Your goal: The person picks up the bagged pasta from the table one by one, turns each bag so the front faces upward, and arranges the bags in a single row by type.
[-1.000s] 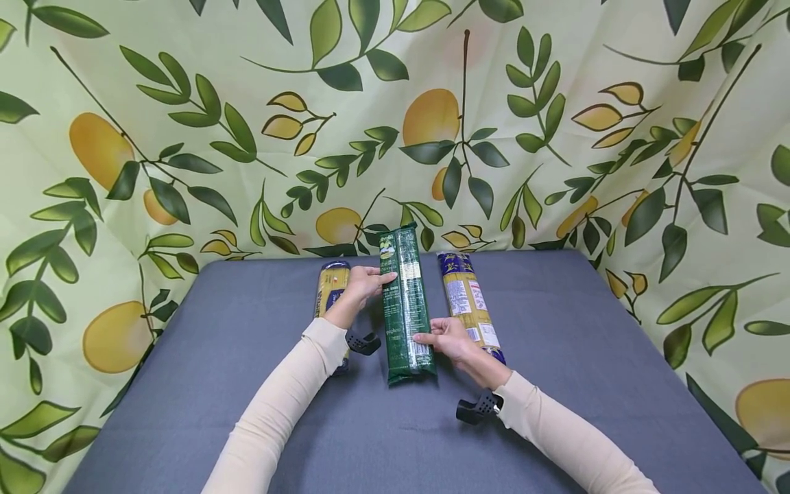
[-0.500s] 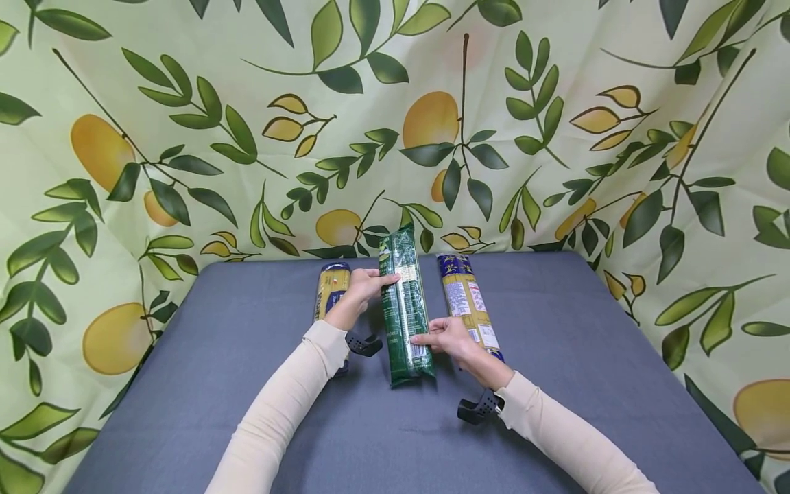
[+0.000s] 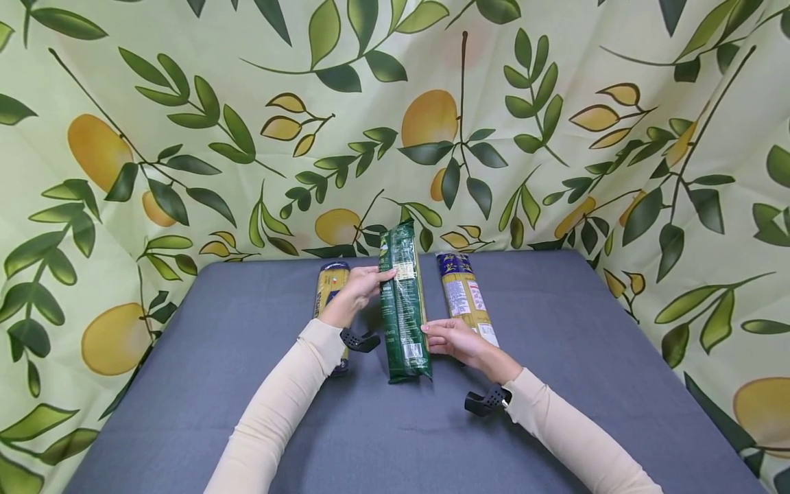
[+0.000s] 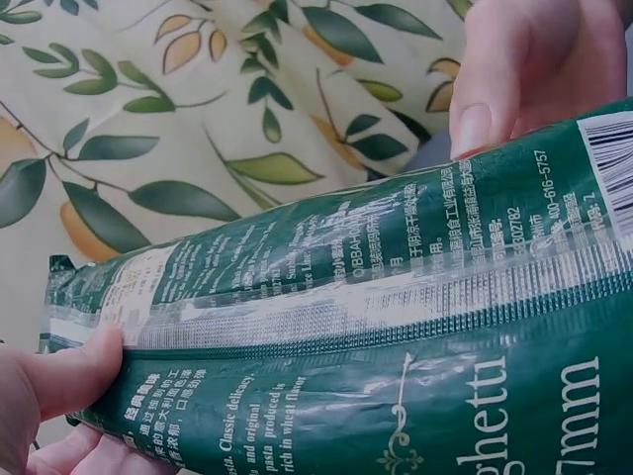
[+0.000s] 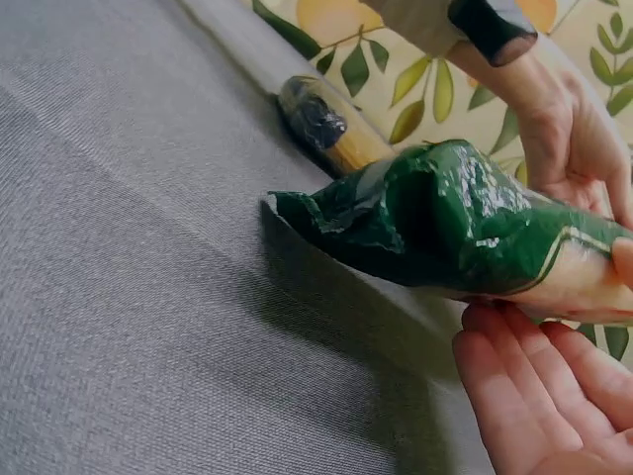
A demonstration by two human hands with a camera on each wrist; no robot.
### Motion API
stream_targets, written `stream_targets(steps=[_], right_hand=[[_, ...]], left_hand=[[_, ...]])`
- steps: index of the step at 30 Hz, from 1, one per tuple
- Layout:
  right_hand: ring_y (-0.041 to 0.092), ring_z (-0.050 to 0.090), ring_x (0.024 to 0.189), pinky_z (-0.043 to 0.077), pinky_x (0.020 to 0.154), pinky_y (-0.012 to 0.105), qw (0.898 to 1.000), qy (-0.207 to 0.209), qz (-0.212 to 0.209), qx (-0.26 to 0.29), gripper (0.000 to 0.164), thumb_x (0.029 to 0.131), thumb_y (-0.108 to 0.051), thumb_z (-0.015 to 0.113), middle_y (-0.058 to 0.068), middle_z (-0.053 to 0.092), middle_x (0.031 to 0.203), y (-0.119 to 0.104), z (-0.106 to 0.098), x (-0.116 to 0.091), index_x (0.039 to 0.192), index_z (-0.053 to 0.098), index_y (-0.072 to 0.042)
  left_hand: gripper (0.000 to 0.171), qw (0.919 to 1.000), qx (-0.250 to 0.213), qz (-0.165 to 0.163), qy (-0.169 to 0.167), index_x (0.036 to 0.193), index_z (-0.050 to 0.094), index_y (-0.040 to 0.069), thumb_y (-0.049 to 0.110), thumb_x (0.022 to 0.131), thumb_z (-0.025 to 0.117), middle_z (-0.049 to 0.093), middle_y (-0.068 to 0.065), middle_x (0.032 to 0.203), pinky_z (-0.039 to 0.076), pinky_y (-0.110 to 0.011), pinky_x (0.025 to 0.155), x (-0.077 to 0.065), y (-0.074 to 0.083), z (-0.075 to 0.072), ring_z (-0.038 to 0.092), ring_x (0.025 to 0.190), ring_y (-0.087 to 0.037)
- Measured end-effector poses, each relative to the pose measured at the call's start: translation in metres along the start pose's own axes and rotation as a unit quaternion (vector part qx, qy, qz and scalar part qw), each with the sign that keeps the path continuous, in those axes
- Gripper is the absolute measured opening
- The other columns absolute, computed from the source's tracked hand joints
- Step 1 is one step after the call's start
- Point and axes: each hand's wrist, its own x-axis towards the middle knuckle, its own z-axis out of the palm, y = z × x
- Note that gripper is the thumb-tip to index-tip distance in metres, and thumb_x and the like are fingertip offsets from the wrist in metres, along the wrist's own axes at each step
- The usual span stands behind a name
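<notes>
A green plastic packet of spaghetti is held tilted above the table, its back seam and printed text facing up. My left hand grips its left side near the far end, thumb on top and fingers behind. At the packet's right edge, lower down, my right hand holds with the thumb at the edge. In the right wrist view, the right fingers lie under the packet, whose crimped green end hangs over the cloth. The left wrist view shows the left thumb pressing beside the seam.
On the grey-blue table lies a yellow and blue pasta packet, partly behind the left hand. Another yellow and blue packet lies to the right, its near end behind the right hand. A leaf-and-fruit printed curtain stands behind.
My right hand has slid outward, its thumb moving from the packet's front to the right edge. The green packet has turned slightly; the left hand keeps its grip.
</notes>
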Motion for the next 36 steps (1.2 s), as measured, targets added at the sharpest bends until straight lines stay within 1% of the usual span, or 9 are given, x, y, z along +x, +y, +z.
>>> stream_targets(steps=[4, 8, 12, 18, 21, 24, 26, 29, 36], right_hand=[[0.003, 0.068, 0.077, 0.057, 0.076, 0.02, 1.0, -0.002, -0.012, 0.009, 0.027, 0.098, -0.01, 0.052, -0.013, 0.072, 0.081, 0.002, 0.0, 0.002, 0.083, 0.07, -0.024], [0.003, 0.069, 0.074, 0.059, 0.074, 0.021, 0.999, 0.012, -0.035, 0.004, 0.029, 0.096, -0.007, 0.053, -0.013, 0.073, 0.079, 0.004, 0.003, 0.002, 0.081, 0.07, -0.025], [0.004, 0.069, 0.068, 0.059, 0.068, 0.02, 0.998, 0.042, -0.049, 0.001, 0.029, 0.093, -0.003, 0.055, -0.011, 0.072, 0.073, 0.005, 0.005, 0.001, 0.077, 0.069, -0.023], [0.004, 0.067, 0.062, 0.059, 0.062, 0.019, 0.994, 0.099, -0.052, -0.012, 0.027, 0.089, -0.001, 0.06, -0.01, 0.07, 0.068, 0.001, 0.008, 0.0, 0.073, 0.068, -0.02], [0.004, 0.066, 0.059, 0.059, 0.06, 0.019, 0.99, 0.125, -0.052, -0.031, 0.022, 0.088, -0.002, 0.063, -0.011, 0.07, 0.066, -0.004, 0.01, -0.001, 0.074, 0.07, -0.017], [0.004, 0.065, 0.057, 0.059, 0.059, 0.02, 0.986, 0.149, -0.053, -0.058, 0.009, 0.086, -0.004, 0.067, -0.011, 0.069, 0.064, -0.009, 0.013, -0.003, 0.081, 0.073, -0.008], [0.005, 0.065, 0.057, 0.059, 0.06, 0.022, 0.982, 0.163, -0.051, -0.078, 0.008, 0.085, -0.005, 0.069, -0.01, 0.069, 0.065, -0.012, 0.015, -0.004, 0.088, 0.073, 0.0], [0.005, 0.065, 0.058, 0.06, 0.061, 0.024, 0.978, 0.172, -0.046, -0.105, 0.02, 0.084, -0.007, 0.071, -0.008, 0.07, 0.067, -0.016, 0.018, -0.006, 0.095, 0.07, 0.009], [0.007, 0.066, 0.059, 0.061, 0.062, 0.026, 0.977, 0.175, -0.036, -0.114, 0.019, 0.082, -0.008, 0.073, -0.006, 0.07, 0.067, -0.02, 0.022, -0.008, 0.091, 0.071, 0.008]], left_hand=[[0.04, 0.9999, -0.009, -0.002, -0.005, 0.128, 0.057, -0.005, 0.01, 0.091, 0.064, 0.066, -0.019, 0.123, 0.056, -0.033, 0.095, -0.001, 0.001, 0.0, 0.065, 0.069, -0.004], [0.041, 0.9999, -0.008, -0.005, -0.006, 0.129, 0.056, -0.004, 0.01, 0.091, 0.064, 0.062, -0.021, 0.129, 0.054, -0.034, 0.099, -0.001, 0.003, 0.0, 0.065, 0.07, -0.005], [0.042, 0.9999, -0.003, -0.007, -0.01, 0.129, 0.056, -0.004, 0.01, 0.09, 0.066, 0.062, -0.021, 0.129, 0.054, -0.034, 0.098, -0.003, 0.005, 0.001, 0.066, 0.072, -0.006], [0.041, 0.9998, 0.018, -0.005, -0.009, 0.124, 0.06, -0.001, 0.014, 0.087, 0.07, 0.067, -0.017, 0.121, 0.053, -0.036, 0.101, -0.004, 0.009, 0.002, 0.068, 0.073, -0.008], [0.043, 0.999, 0.043, -0.002, -0.009, 0.124, 0.06, 0.0, 0.018, 0.087, 0.071, 0.066, -0.017, 0.124, 0.05, -0.037, 0.105, -0.005, 0.01, 0.003, 0.072, 0.091, -0.02], [0.048, 0.9967, 0.081, -0.002, -0.004, 0.125, 0.059, 0.0, 0.025, 0.086, 0.072, 0.062, -0.017, 0.13, 0.044, -0.038, 0.112, -0.007, 0.01, 0.004, 0.064, 0.116, -0.028], [0.052, 0.9949, 0.101, -0.002, -0.002, 0.126, 0.059, 0.0, 0.029, 0.085, 0.073, 0.061, -0.017, 0.131, 0.04, -0.039, 0.115, -0.008, 0.009, 0.005, 0.06, 0.123, -0.029], [0.054, 0.9928, 0.12, -0.001, 0.007, 0.124, 0.061, 0.001, 0.033, 0.083, 0.074, 0.062, -0.016, 0.13, 0.039, -0.041, 0.116, -0.01, 0.008, 0.005, 0.06, 0.122, -0.028], [0.051, 0.9899, 0.136, 0.008, 0.038, 0.12, 0.065, 0.003, 0.034, 0.081, 0.077, 0.067, -0.016, 0.122, 0.043, -0.041, 0.112, -0.012, 0.005, 0.005, 0.064, 0.112, -0.026]])
